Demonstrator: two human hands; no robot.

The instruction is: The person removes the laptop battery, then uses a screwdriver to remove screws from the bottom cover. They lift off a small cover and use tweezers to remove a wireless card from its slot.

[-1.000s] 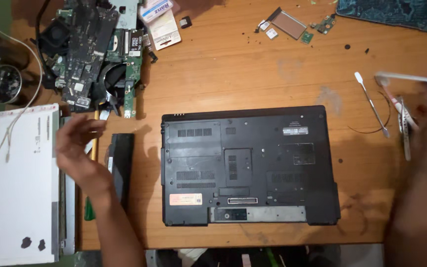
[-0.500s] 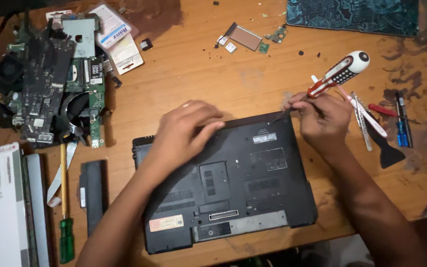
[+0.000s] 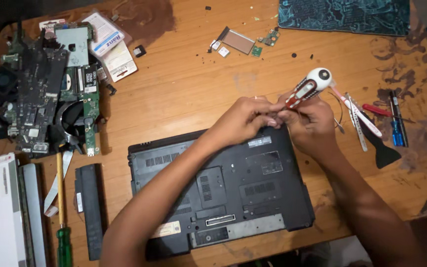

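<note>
Right hand [image 3: 310,123] clamps the red-and-white plastic screwdriver [image 3: 306,89], left hand [image 3: 245,118] fingers pinched together, apparently steadying its tip at the upturned black laptop's [image 3: 223,188] far edge.

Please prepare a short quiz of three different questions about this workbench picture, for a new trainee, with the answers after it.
1. True or false: the black laptop lies with its underside up.
2. Which hand grips the red and white screwdriver? A) left B) right
3. What long tool lies left of the black rectangular battery?

Key:
1. True; vents and panels show.
2. B; the left hand only pinches near its tip, at the laptop's far edge.
3. The green-handled screwdriver on the wooden table.
</note>
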